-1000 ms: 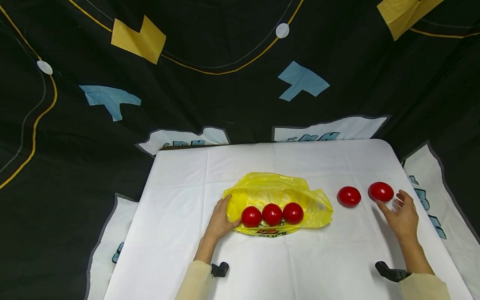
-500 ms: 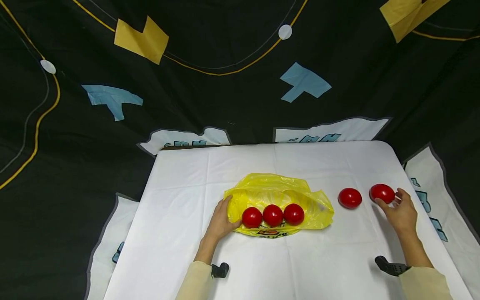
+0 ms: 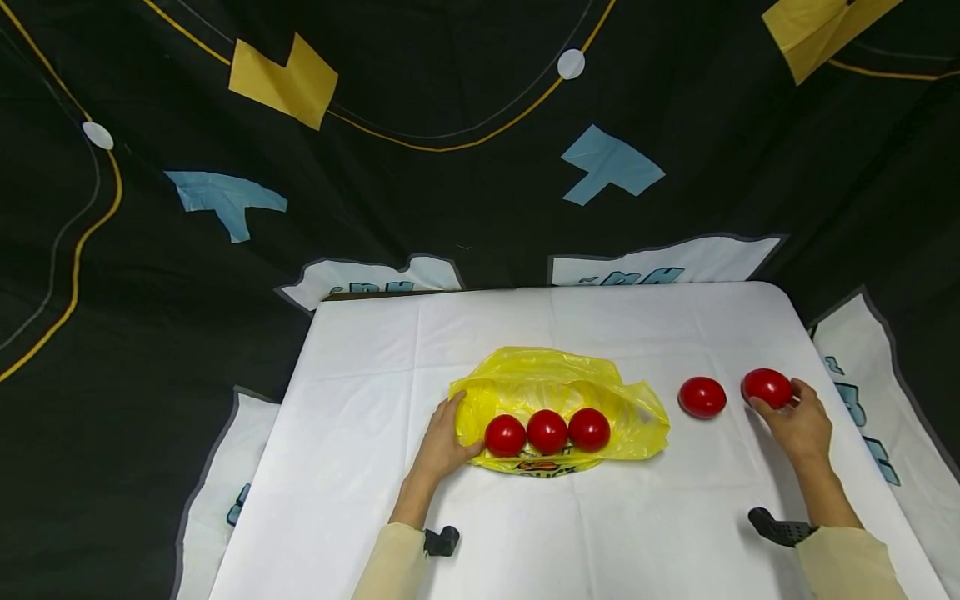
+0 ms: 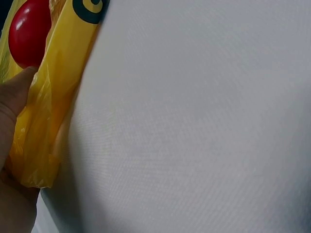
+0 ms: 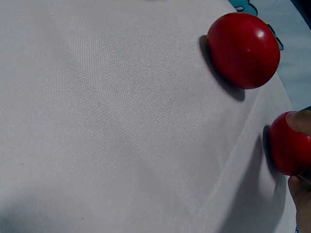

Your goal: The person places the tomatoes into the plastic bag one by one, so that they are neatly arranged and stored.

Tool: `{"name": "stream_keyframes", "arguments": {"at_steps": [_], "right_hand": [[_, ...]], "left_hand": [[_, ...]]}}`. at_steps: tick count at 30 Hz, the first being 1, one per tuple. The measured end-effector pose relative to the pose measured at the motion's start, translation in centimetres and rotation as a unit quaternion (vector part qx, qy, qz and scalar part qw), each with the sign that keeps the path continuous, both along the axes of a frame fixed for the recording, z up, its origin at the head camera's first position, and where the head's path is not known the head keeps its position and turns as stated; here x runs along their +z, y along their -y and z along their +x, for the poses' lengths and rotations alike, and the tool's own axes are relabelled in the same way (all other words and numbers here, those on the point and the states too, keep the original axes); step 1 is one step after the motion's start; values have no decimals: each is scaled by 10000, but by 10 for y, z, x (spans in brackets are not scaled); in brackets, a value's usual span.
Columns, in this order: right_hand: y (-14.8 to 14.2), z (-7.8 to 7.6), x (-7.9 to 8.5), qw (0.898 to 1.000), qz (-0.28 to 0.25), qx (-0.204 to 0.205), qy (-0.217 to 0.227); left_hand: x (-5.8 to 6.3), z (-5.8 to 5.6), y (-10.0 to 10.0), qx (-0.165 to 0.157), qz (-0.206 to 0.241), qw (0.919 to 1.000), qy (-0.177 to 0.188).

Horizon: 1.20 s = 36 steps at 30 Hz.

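A yellow plastic bag [image 3: 555,379] lies spread on the white table, its mouth facing the near side. Three glossy red balls [image 3: 547,432] sit in a row at that mouth. My left hand [image 3: 441,442] holds the bag's left edge, thumb near the leftmost ball; in the left wrist view the thumb lies over the yellow plastic [image 4: 41,126]. At the right, my right hand [image 3: 804,427] grips the outer red ball [image 3: 767,388] between thumb and fingers. Another red ball [image 3: 702,397] rests between it and the bag. The right wrist view shows the gripped ball [image 5: 286,148] at its right edge.
The white cloth-covered table [image 3: 510,542] ends just past the right hand. A dark curtain [image 3: 420,208] with yellow and blue shapes hangs behind it. Black straps with small devices [image 3: 441,542] sit on both wrists.
My right hand has moved slightly left and up, and its fingers have closed onto the outer red ball. The left hand stays on the bag's edge.
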State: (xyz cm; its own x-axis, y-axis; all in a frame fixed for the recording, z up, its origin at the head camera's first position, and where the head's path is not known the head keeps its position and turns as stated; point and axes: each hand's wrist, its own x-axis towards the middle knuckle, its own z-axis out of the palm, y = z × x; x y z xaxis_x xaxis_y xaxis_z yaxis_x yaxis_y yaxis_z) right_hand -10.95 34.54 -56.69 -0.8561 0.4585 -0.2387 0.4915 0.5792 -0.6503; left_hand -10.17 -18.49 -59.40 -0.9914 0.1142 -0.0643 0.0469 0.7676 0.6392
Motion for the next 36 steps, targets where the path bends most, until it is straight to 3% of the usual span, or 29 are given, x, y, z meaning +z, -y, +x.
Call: {"name": "stream_keyframes", "arguments": {"at_steps": [5, 11, 18, 36], "right_hand": [[-5, -3, -8, 10000, 48, 50, -2], [-4, -4, -5, 10000, -22, 27, 43], [-1, -1, 0, 9999, -72, -57, 85], [-4, 9, -6, 9994, -271, -162, 124]], "left_hand": [[1, 1, 0, -70, 11, 9999, -137], [2, 1, 0, -78, 3, 9999, -110], [2, 1, -1, -66, 7, 10000, -58], [1, 0, 0, -51, -22, 10000, -36]]}}
